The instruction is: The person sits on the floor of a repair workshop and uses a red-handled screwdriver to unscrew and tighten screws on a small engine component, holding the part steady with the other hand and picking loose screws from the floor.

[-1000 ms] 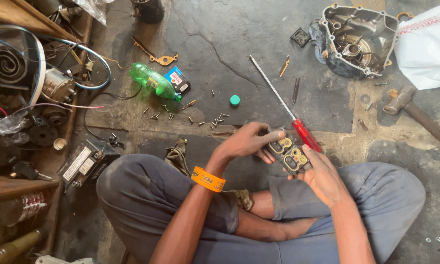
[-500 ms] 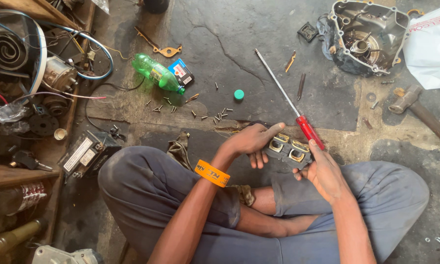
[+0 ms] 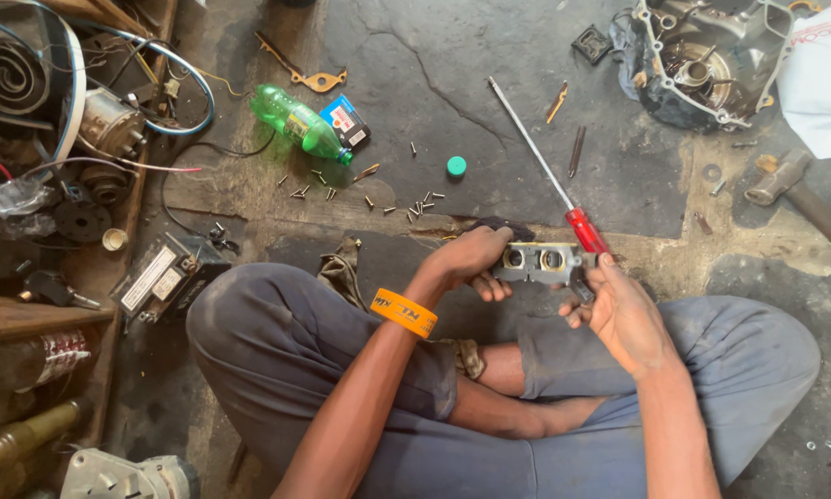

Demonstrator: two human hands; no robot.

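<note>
Person sits cross-legged on the floor (image 3: 489,102). Left hand (image 3: 471,259) and right hand (image 3: 618,310) both clamp a grey metal block (image 3: 540,262) with two round bores, held over the lap. Since a second ago the block has turned level, bores facing up. Red-handled screwdriver (image 3: 545,176) lies just behind it. Loose screws (image 3: 406,208), green bottle (image 3: 295,120), engine casing (image 3: 702,65) around.

Dull grey cast-metal part (image 3: 537,261) in my hands, screwdriver (image 3: 554,176) with glossy red plastic handle and bright steel shaft, matt orange wristband (image 3: 403,312), soft grey cloth trousers (image 3: 277,351), rough cracked concrete floor (image 3: 452,83), shiny green plastic bottle (image 3: 297,121), small metal screws (image 3: 415,205)
</note>
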